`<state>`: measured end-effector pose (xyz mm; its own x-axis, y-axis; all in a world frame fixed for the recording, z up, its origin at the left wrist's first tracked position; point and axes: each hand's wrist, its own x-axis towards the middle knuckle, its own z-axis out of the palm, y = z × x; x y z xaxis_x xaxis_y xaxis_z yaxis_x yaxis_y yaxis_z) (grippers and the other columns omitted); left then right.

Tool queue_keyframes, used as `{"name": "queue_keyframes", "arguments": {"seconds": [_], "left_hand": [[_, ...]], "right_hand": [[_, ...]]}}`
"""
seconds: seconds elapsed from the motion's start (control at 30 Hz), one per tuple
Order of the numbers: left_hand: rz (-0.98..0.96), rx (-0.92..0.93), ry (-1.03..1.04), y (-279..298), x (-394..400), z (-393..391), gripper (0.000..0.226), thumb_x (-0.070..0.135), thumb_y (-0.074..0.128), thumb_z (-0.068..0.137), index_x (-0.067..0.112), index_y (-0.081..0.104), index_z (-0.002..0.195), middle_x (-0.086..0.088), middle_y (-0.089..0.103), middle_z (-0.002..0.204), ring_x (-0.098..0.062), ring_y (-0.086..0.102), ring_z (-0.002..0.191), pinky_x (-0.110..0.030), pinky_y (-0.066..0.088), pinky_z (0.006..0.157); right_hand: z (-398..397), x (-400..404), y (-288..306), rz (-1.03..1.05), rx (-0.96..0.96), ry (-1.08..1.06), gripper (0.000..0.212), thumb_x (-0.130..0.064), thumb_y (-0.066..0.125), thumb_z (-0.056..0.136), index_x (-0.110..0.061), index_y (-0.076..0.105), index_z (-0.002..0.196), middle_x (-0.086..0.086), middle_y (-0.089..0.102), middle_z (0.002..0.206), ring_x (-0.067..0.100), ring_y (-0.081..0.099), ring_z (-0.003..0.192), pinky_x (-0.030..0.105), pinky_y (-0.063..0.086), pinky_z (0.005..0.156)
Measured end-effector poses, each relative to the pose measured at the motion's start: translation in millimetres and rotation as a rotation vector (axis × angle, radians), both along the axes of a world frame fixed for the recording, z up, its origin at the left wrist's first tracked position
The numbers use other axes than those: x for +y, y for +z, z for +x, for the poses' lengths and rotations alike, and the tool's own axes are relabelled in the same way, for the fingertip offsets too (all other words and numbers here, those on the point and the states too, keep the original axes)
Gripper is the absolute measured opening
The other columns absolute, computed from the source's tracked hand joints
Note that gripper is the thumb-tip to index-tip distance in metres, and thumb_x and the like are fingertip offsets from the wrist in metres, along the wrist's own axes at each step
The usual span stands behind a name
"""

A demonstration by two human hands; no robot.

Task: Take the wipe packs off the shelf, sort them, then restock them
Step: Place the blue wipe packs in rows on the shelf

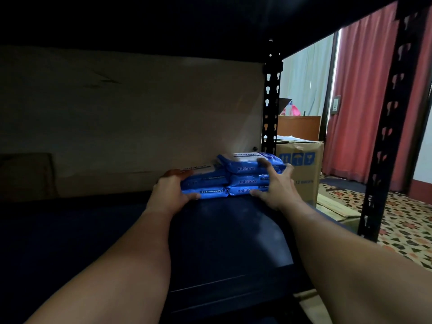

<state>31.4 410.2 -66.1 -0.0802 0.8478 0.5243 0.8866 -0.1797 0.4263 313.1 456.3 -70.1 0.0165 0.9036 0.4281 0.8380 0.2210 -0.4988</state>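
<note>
Deep under a dark shelf (pixel 93 230), against a dim cardboard backing (pixel 117 101), two short stacks of blue wipe packs (pixel 231 176) side by side near the rear right corner. At left, the left hand (pixel 171 191) clasping the end of the two-high stack, thumb hooked under the front edge of the bottom pack, fingers over the top. At centre, three packs piled in the right stack, the top one sitting slightly askew. At right, the right hand (pixel 277 185) spread against the end of that stack, fingers curled over the top pack and thumb at the bottom one, bracing rather than lifting. Further right, a black slotted upright (pixel 271 108), a brown carton (pixel 301 169) on the floor, red curtains (pixel 364 90) and a patterned floor (pixel 402 218). Hard to judge whether packs are coming off or going back; neat, squared stacks suggest the restocking stage, with sorting likely done. Elsewhere on the shelf no other packs in view, so any remaining count unknown.
</note>
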Motion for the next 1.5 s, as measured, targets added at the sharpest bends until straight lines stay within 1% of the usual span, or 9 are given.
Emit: {"name": "queue_keyframes", "arguments": {"seconds": [0.27,0.47,0.57,0.67,0.8,1.0,1.23,1.37,1.5], "left_hand": [[0.008,-0.334,0.09,-7,9,-1,0.085,0.06,0.071,0.083,0.028,0.037,0.155,-0.018,0.041,0.146,-0.036,0.044,0.133,-0.035,0.039,0.108],[0.052,-0.086,0.266,6,13,17,0.097,0.092,0.04,0.075,0.041,0.021,0.155,-0.003,0.034,0.157,-0.032,0.031,0.144,-0.057,0.029,0.113],[0.186,0.084,0.093,19,25,49,0.085,0.083,0.041,0.082,0.038,0.028,0.153,-0.005,0.052,0.143,-0.032,0.039,0.136,-0.054,0.031,0.113],[0.153,0.228,0.068,34,33,82,0.058,0.063,0.043,0.096,0.037,0.035,0.148,-0.008,0.063,0.128,-0.03,0.037,0.136,-0.051,0.011,0.118],[0.096,0.186,0.041,29,45,100,0.033,0.049,0.041,0.102,0.035,0.054,0.13,-0.003,0.068,0.114,-0.025,0.046,0.13,-0.048,-0.003,0.119],[0.056,0.228,0.126,26,50,113,0.047,0.067,0.043,0.096,0.044,0.055,0.135,-0.001,0.067,0.123,-0.028,0.034,0.143,-0.055,-0.031,0.108],[0.134,-0.066,0.072,27,57,104,0.027,0.049,0.054,0.099,0.043,0.067,0.123,0.0,0.069,0.118,-0.017,0.053,0.129,-0.049,-0.021,0.119],[0.243,-0.202,0.07,30,50,82,0.032,0.042,0.06,0.099,0.036,0.065,0.13,-0.002,0.066,0.132,-0.02,0.055,0.128,-0.041,-0.009,0.124],[0.259,-0.219,0.116,27,40,57,0.034,0.042,0.061,0.098,0.035,0.064,0.132,0.0,0.065,0.132,-0.02,0.055,0.128,-0.043,-0.005,0.124]], "right_hand": [[-8,18,11,-0.046,0.307,-0.245,0.077,-0.087,0.016,0.085,-0.053,0.013,0.154,0.023,0.026,0.154,0.043,0.018,0.144,0.058,0.021,0.114],[-17,25,4,0.019,0.326,-0.209,0.066,-0.081,0.026,0.09,-0.05,0.031,0.148,0.017,0.027,0.155,0.037,0.017,0.144,0.055,0.013,0.116],[-16,29,3,0.015,0.322,-0.196,0.057,-0.071,0.031,0.097,-0.046,0.032,0.149,0.018,0.032,0.152,0.036,0.02,0.143,0.053,0.014,0.116],[-11,35,2,0.042,0.339,-0.211,0.052,-0.059,0.036,0.102,-0.042,0.031,0.151,0.014,0.037,0.151,0.033,0.019,0.143,0.055,0.015,0.115],[-6,37,2,0.081,0.349,-0.199,0.052,-0.05,0.045,0.101,-0.036,0.036,0.151,0.009,0.041,0.151,0.028,0.018,0.142,0.052,0.016,0.111],[-5,26,8,0.147,0.367,-0.245,0.048,-0.051,0.057,0.097,-0.038,0.051,0.143,0.003,0.05,0.139,0.023,0.021,0.14,0.049,0.017,0.111],[-9,29,11,0.216,0.339,-0.212,0.046,-0.059,0.061,0.091,-0.045,0.059,0.135,0.004,0.043,0.139,0.018,0.021,0.139,0.047,0.014,0.11],[-20,22,15,0.23,0.314,-0.083,0.042,-0.056,0.06,0.093,-0.052,0.055,0.135,0.0,0.039,0.136,0.019,0.023,0.136,0.031,0.011,0.098],[-37,15,15,0.24,0.155,-0.005,0.042,-0.047,0.058,0.098,-0.047,0.052,0.14,-0.009,0.049,0.116,0.011,0.026,0.137,0.041,0.014,0.107]]}}
